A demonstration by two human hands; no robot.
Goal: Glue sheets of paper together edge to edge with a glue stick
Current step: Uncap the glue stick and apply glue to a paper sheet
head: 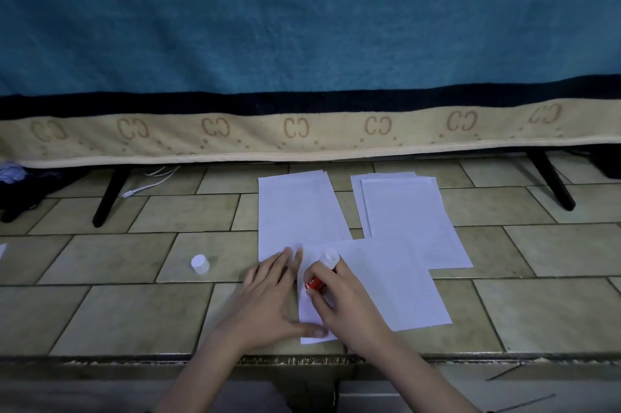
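Note:
A white sheet of paper (379, 285) lies on the tiled surface in front of me. My right hand (342, 305) grips a red glue stick (319, 276) with a white end, held over the sheet's left edge. My left hand (272, 295) lies flat, its fingers and thumb pressing that left edge down. A second white sheet (295, 211) lies just behind, its near end under my left fingertips. A small stack of white sheets (410, 214) sits to the right. The glue stick's white cap (200, 264) stands on the tiles to the left.
The tiled surface (117, 311) ends in a worn front edge (134, 357) near me. Behind the papers hangs a blue, black and beige blanket (302, 43) over black slanted legs (109, 197) (551, 180). A white cable (151, 182) and dark cloth (20, 190) lie far left.

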